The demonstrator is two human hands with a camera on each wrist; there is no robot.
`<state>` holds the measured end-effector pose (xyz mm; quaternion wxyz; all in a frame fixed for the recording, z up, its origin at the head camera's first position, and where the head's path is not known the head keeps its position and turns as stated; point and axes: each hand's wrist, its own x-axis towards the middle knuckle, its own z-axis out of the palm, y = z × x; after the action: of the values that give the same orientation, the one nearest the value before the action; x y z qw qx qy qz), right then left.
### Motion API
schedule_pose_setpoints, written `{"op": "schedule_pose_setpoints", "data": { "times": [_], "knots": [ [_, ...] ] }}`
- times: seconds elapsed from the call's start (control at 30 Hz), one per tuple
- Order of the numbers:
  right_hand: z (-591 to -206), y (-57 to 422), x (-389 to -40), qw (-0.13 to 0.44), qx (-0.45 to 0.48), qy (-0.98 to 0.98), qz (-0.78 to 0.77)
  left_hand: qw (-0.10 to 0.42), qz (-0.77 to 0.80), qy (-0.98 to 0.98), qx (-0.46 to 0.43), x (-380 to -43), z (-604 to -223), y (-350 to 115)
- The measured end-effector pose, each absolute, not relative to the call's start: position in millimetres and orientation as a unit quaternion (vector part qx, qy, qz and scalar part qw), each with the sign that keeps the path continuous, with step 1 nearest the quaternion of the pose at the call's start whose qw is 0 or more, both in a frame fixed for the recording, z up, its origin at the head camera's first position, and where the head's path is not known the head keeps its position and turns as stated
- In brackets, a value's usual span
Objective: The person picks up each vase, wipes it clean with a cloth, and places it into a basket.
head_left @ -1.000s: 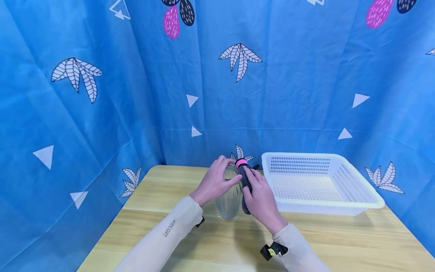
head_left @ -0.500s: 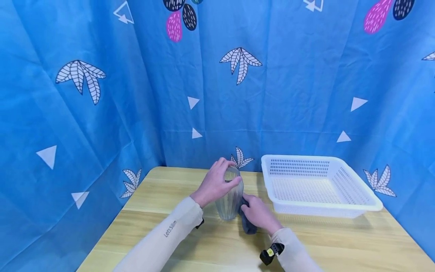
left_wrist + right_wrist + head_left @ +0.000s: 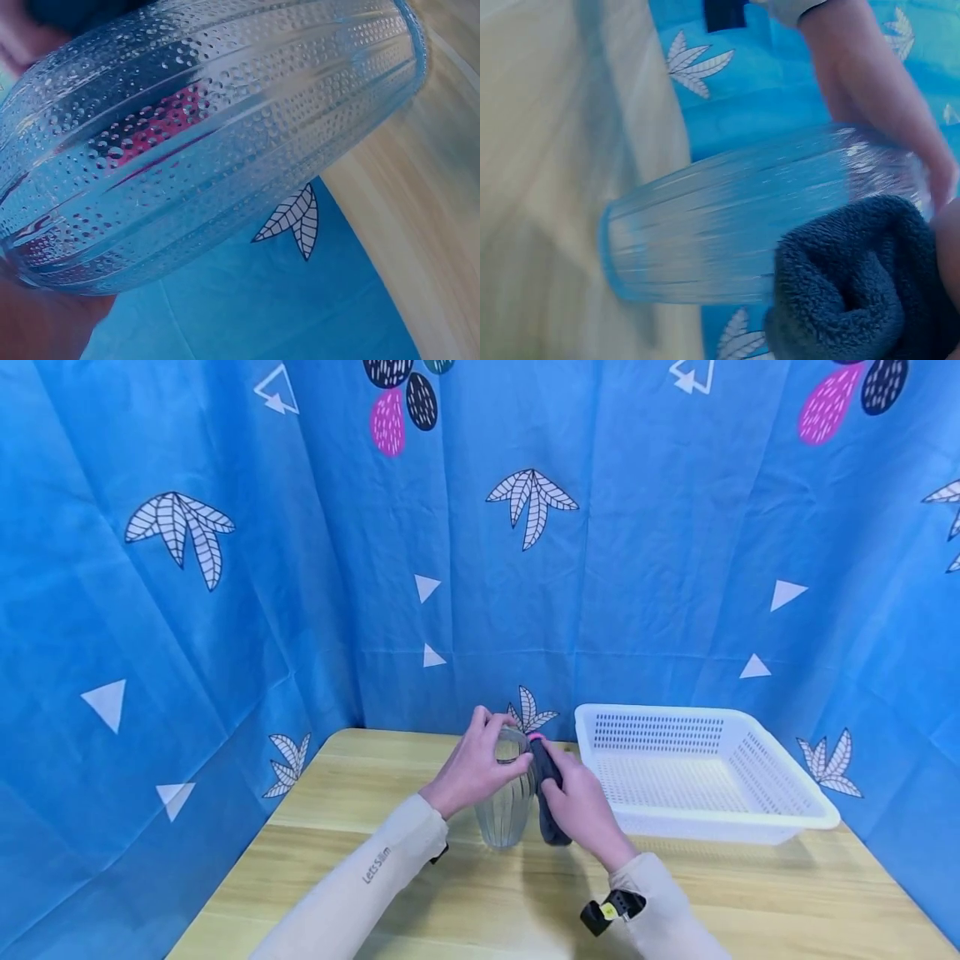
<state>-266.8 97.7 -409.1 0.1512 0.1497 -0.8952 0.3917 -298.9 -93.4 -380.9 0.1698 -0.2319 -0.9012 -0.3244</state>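
Note:
A clear glass vase (image 3: 502,817) with vertical ribs stands upright on the wooden table. My left hand (image 3: 471,767) grips it around the rim, fingers at the back and thumb at the front. The dimpled glass of the vase (image 3: 255,127) fills much of the left wrist view. On the vase's right side, my right hand (image 3: 583,806) holds a rolled dark grey towel (image 3: 553,828) with a pink band at its top end. In the right wrist view the fluffy end of the towel (image 3: 840,292) overlaps the upper part of the vase.
To the right of the hands sits a white perforated plastic basket (image 3: 720,817) with nothing in it. A blue patterned curtain (image 3: 645,568) hangs behind the wooden table (image 3: 375,768) and along its sides.
My right hand and the towel went down the vase's side, then came back up towards the rim. My left hand has stayed on the vase, which has not shifted.

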Motion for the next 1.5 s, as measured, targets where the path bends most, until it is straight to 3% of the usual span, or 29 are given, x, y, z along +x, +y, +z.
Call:
{"op": "schedule_pose_setpoints", "data": {
  "times": [0.13,0.37,0.67,0.83,1.07,1.17,1.5],
  "knots": [
    [-399.4,97.1,-269.4,0.161,0.159,-0.896,0.382,0.181,-0.293,-0.912,-0.224,-296.7,-376.9,-92.9],
    [-421.5,94.0,-276.0,0.089,0.164,-0.926,0.327,0.171,-0.266,-0.926,-0.207,-287.2,-368.9,-94.6],
    [-454.1,92.5,-278.4,0.02,0.2,-0.932,0.301,0.104,-0.322,-0.916,-0.214,-282.8,-364.0,-91.6],
    [-442.2,95.6,-277.2,0.046,0.174,-0.922,0.343,0.102,-0.337,-0.908,-0.228,-286.1,-366.9,-91.8],
    [-403.9,93.1,-265.6,0.167,0.158,-0.899,0.373,0.143,-0.3,-0.914,-0.233,-292.2,-371.0,-91.0],
    [-397.0,92.0,-265.1,0.183,0.155,-0.896,0.373,0.156,-0.288,-0.916,-0.23,-293.0,-371.4,-89.9],
    [-445.6,90.1,-272.8,0.053,0.152,-0.925,0.344,0.162,-0.311,-0.912,-0.211,-292.7,-376.3,-88.1]
  ]
}}
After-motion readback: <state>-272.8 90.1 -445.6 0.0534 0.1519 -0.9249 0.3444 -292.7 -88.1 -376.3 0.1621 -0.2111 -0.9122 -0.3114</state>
